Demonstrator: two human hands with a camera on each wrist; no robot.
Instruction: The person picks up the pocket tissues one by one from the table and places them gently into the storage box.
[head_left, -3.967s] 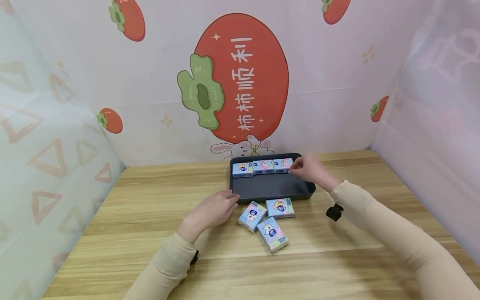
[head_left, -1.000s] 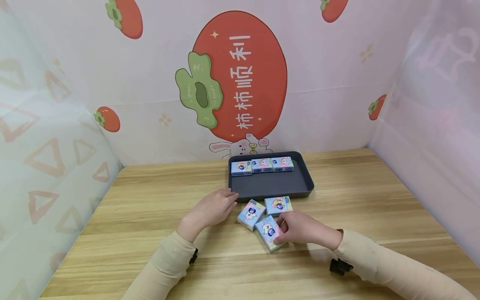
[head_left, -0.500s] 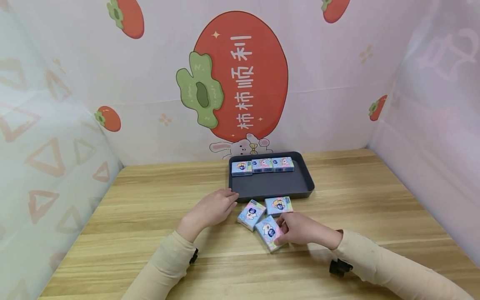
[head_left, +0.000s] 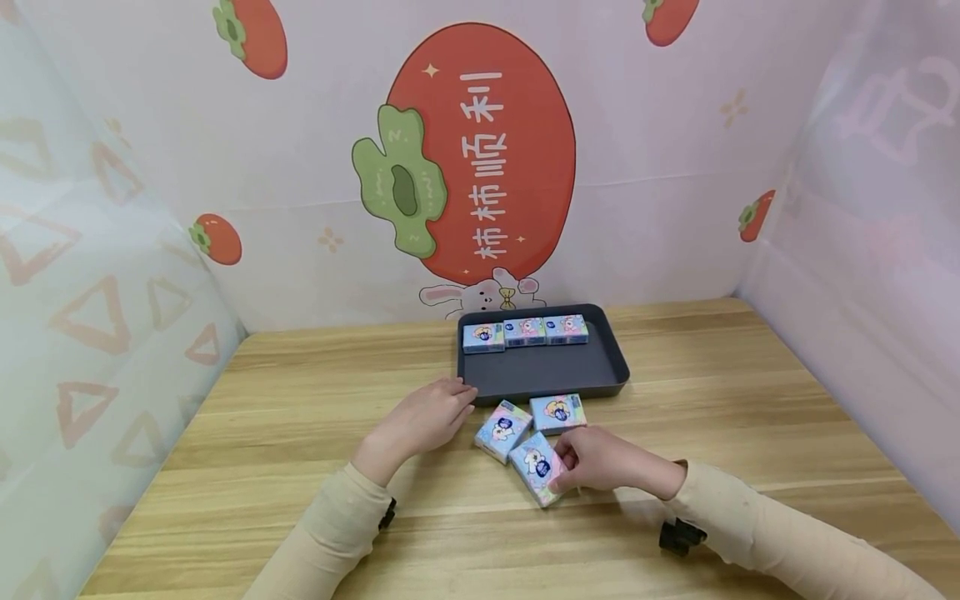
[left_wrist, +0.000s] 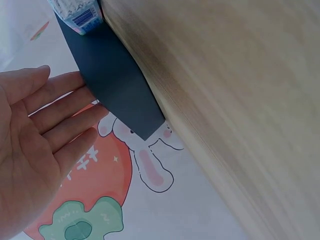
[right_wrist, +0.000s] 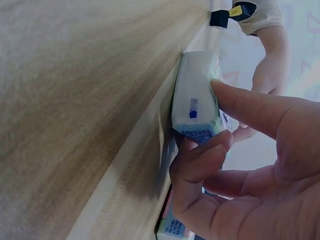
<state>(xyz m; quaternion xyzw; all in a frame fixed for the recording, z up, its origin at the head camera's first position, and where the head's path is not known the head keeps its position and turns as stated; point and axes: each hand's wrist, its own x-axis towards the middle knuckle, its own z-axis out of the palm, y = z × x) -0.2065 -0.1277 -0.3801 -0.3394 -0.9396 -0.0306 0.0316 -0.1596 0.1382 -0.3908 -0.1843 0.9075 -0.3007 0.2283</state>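
Observation:
My right hand (head_left: 603,458) pinches the nearest of three loose tissue packs, a pastel blue and pink one (head_left: 534,462) with a cartoon print. In the right wrist view, thumb and curled fingers grip this tissue pack (right_wrist: 195,97) by its edges, close to the tabletop. Two other tissue packs, one tilted (head_left: 501,429) and one squarer (head_left: 557,412), lie just beyond it. My left hand (head_left: 420,421) touches the near left corner of a dark grey tray (head_left: 540,371); the left wrist view shows that hand's straight fingers against the tray (left_wrist: 117,82).
Along the tray's far side stand three more tissue packs in a row: left (head_left: 483,336), middle (head_left: 524,330) and right (head_left: 566,327). The wooden table (head_left: 315,367) ends at a printed backdrop (head_left: 660,217), with cloth walls on both sides.
Four seconds ago my right hand was at the right pack in the tray; it has come down to the nearest loose pack and pinches it. That pack has shifted slightly left. The left hand stays.

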